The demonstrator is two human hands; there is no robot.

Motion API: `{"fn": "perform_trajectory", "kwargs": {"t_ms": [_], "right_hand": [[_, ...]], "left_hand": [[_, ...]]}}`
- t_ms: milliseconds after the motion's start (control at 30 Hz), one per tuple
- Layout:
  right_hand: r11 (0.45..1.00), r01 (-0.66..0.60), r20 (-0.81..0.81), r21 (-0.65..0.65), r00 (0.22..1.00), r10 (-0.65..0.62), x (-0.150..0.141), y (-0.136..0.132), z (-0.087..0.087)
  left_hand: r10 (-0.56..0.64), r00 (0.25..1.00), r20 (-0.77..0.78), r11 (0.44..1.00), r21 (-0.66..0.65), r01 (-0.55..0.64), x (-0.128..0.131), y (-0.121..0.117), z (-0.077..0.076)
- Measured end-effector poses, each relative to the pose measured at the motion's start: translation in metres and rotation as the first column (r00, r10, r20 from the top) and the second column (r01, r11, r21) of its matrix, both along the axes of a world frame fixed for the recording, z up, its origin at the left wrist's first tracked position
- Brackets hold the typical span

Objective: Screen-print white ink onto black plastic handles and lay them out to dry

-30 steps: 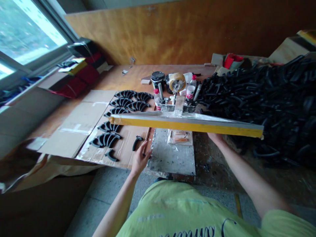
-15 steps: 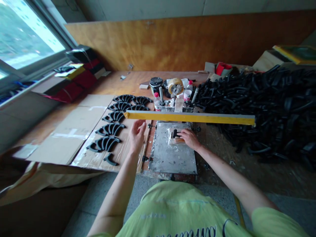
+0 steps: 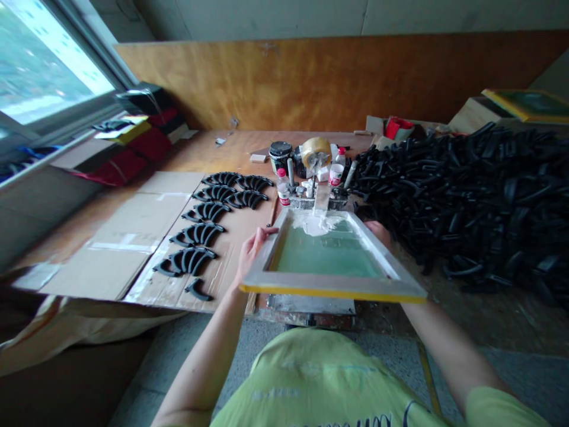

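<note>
A screen-printing frame (image 3: 335, 286), with a green mesh and white ink (image 3: 317, 224) at its far end, is low over the metal base plate (image 3: 306, 304). Its near edge bears yellow tape. My left hand (image 3: 252, 252) grips the frame's left side, fingertips against the rail. My right hand (image 3: 379, 232) is beside the right rail, blurred and partly hidden behind it, so its fingers cannot be made out. The small black part on the plate is now hidden under the frame.
Curved black parts (image 3: 191, 259) lie in rows on cardboard (image 3: 120, 249) at the left. A big heap of black parts (image 3: 480, 207) covers the right. Behind the frame stand a bottle (image 3: 283, 187), a black tub (image 3: 281, 155), a tape roll (image 3: 316, 153) and a cup (image 3: 336, 174).
The raised frame has swung down towards me over the plate. My left hand has gone from free to its left side. My right hand has left the small black part and moved right.
</note>
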State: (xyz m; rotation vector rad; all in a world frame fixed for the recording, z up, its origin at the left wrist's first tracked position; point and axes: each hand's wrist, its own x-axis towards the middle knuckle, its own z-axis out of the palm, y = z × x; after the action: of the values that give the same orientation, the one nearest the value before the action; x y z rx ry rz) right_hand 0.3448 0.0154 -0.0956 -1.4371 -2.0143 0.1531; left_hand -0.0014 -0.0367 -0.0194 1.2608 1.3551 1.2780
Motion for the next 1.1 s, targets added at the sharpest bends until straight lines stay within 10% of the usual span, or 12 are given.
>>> {"fn": "perform_trajectory", "kwargs": {"t_ms": [167, 367, 733, 900, 1100], "right_hand": [[0.993, 0.063, 0.028, 0.095, 0.997, -0.066, -0.035, 0.041, 0.037], [0.975, -0.026, 0.325, -0.22, 0.941, 0.099, -0.101, 0.063, 0.038], [0.845, -0.472, 0.385, -0.252, 0.752, 0.535, -0.085, -0.012, 0.028], [0.936, -0.325, 0.38, -0.136, 0.855, 0.352, -0.095, -0.007, 0.024], [0.904, -0.412, 0.318, -0.118, 0.846, 0.427, -0.09, -0.02, 0.015]], "left_hand": [[-0.154, 0.988, 0.016, 0.948, -0.281, 0.152, -0.011, -0.028, -0.072], [-0.167, 0.968, -0.185, 0.949, -0.297, 0.107, -0.01, -0.026, -0.127], [-0.177, 0.981, -0.075, 0.929, -0.341, 0.142, -0.008, -0.027, -0.128], [-0.155, 0.987, -0.052, 0.933, -0.335, 0.129, -0.007, -0.027, -0.127], [-0.141, 0.988, -0.059, 0.928, -0.355, 0.112, -0.006, -0.028, -0.119]]}}
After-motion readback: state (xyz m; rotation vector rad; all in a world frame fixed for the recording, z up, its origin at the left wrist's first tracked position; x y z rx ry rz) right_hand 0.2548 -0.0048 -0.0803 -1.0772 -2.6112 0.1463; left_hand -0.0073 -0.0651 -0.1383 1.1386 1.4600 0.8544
